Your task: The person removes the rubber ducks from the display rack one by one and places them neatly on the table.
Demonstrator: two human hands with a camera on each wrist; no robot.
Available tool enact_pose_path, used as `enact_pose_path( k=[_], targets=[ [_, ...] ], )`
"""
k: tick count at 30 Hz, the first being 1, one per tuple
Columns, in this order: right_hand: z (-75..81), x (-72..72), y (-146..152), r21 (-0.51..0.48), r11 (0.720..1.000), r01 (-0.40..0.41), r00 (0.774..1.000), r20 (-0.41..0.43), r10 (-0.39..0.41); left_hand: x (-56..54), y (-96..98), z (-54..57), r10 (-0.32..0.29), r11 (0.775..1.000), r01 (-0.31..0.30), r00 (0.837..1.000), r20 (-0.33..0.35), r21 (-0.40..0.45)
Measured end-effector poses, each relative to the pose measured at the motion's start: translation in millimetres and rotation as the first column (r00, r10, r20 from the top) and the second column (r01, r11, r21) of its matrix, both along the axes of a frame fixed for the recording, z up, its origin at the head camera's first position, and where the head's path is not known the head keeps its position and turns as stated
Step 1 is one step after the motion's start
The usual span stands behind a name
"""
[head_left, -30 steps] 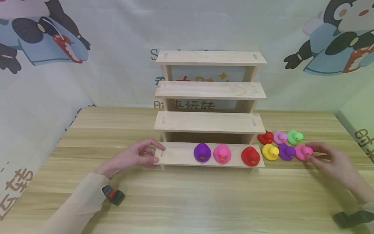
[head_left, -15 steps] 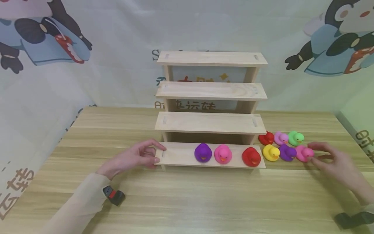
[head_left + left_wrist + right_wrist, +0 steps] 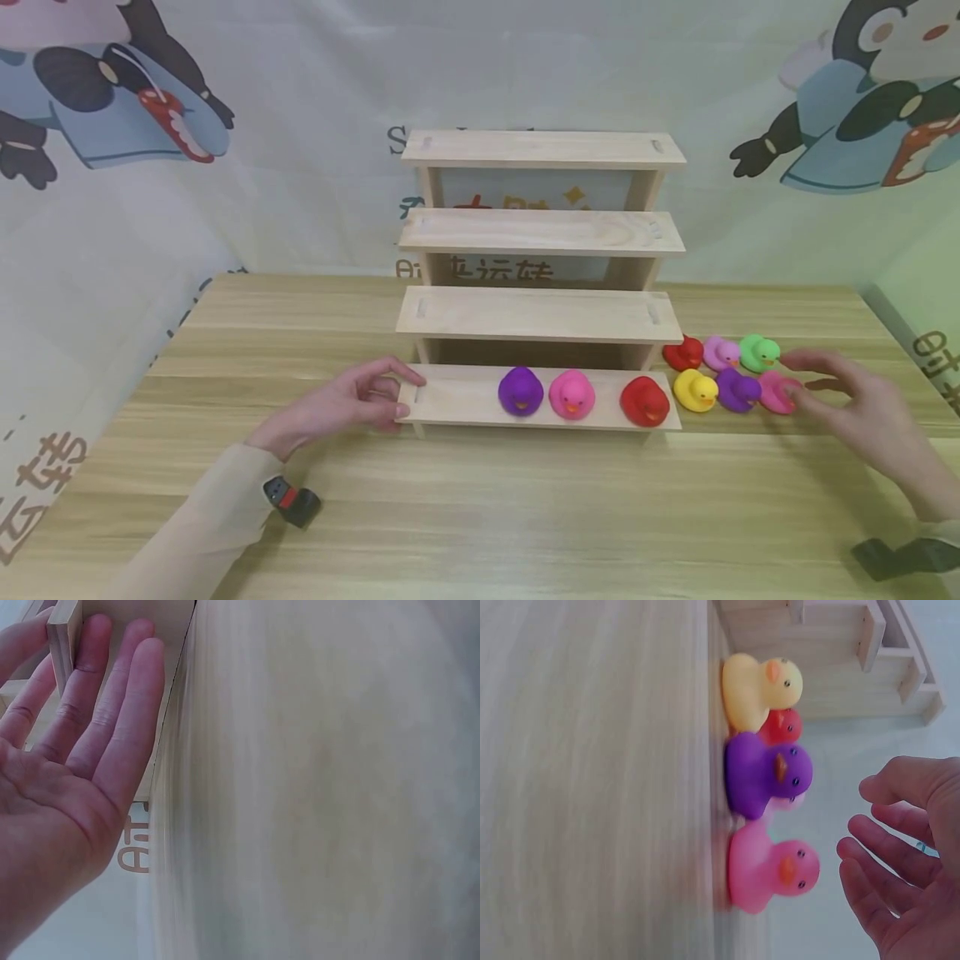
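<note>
In the head view my left hand [image 3: 341,402] holds the left end of the wooden step shelf's [image 3: 465,398] lowest board. In the left wrist view the other fingers [image 3: 127,724] stretch out beneath the board. My right hand [image 3: 862,417] hovers by a pink rubber duck [image 3: 776,392], fingers loosely bent. The right wrist view shows a gap between that hand [image 3: 911,862] and the duck [image 3: 761,870]. Beside it sit a purple duck [image 3: 738,390] and a yellow duck [image 3: 695,391]. Behind are red [image 3: 683,353], light purple [image 3: 721,353] and green [image 3: 759,353] ducks.
On the lowest board stand a purple duck [image 3: 521,392], a pink duck [image 3: 572,395] and a red duck [image 3: 645,402]. Three bare boards rise behind it in steps. A printed cloth [image 3: 315,192] hangs behind the wooden table [image 3: 495,508].
My right hand has shifted slightly up and left, its thumb now in front of the pink duck's head in the head view. My left hand and the ducks stay where they were.
</note>
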State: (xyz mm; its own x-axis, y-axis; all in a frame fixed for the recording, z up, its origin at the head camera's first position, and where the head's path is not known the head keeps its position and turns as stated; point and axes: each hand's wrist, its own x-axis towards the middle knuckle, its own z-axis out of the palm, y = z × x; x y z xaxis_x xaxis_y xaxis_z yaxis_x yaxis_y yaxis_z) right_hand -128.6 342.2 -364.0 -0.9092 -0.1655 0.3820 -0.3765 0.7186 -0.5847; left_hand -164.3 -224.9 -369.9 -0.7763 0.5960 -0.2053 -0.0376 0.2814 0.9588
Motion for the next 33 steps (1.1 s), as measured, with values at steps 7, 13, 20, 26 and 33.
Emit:
enact_pose_path(
  k=[7,13,20,26,33],
  targets=[
    [2.9,1.0,-17.3,-0.008,0.999,-0.044,0.999,-0.016,0.044,0.5,-0.1,0.3,0.002,1.0,-0.002,1.0,-0.003,0.0],
    [1.4,0.0,-27.8,-0.005,0.998,-0.059,0.998,-0.026,0.059,1.1,0.3,-0.3,0.006,1.0,-0.006,1.0,-0.006,0.005],
    [1.9,-0.8,-39.6,-0.008,0.997,-0.082,0.995,-0.062,0.082,1.1,-0.1,-0.4,0.01,1.0,-0.01,1.0,-0.002,0.014],
    [4.4,2.2,-48.8,0.006,0.997,-0.077,0.997,0.004,0.077,0.9,-0.1,-0.9,0.007,1.0,-0.007,1.0,-0.011,0.012],
    [5.6,3.3,-59.9,-0.018,0.992,-0.123,0.992,-0.023,0.122,0.7,0.6,-0.4,0.001,1.0,-0.001,1.0,-0.02,0.007]
  ],
)
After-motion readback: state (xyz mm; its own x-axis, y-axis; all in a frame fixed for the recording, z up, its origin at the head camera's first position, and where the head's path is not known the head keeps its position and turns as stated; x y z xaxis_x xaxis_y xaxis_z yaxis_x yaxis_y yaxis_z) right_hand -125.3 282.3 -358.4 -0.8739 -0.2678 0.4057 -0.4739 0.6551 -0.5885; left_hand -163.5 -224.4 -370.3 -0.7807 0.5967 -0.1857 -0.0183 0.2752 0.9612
